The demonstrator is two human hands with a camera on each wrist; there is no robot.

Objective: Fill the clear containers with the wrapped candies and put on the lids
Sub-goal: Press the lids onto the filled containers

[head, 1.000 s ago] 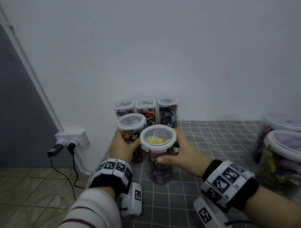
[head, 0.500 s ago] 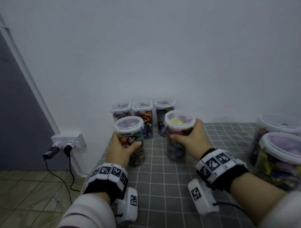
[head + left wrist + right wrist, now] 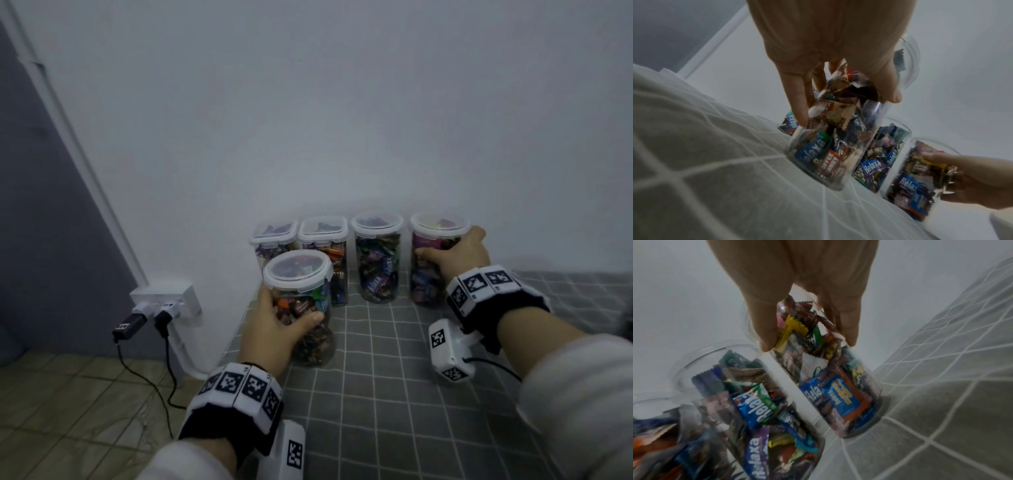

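Observation:
A clear round jar (image 3: 298, 270) full of wrapped candies, white lid on, stands on the grey checked cloth (image 3: 394, 394) near the table's left edge. My left hand (image 3: 284, 318) grips its side; in the left wrist view the fingers (image 3: 797, 104) and thumb curl round the jar (image 3: 828, 159). My right hand (image 3: 452, 255) grips another lidded, filled jar (image 3: 426, 284) at the right end of the back row by the wall. The right wrist view shows that hand (image 3: 807, 340) round the jar (image 3: 838, 394), whose base is on the cloth.
Three more lidded, filled containers (image 3: 376, 260) stand in a row against the white wall, left of the right-hand jar. Off the table's left edge, a wall socket (image 3: 164, 301) with two plugs and hanging cables sits above a tiled floor.
My right hand has carried its jar from the front, beside the left jar, back and right to the end of the row by the wall. The left hand stays on its jar.

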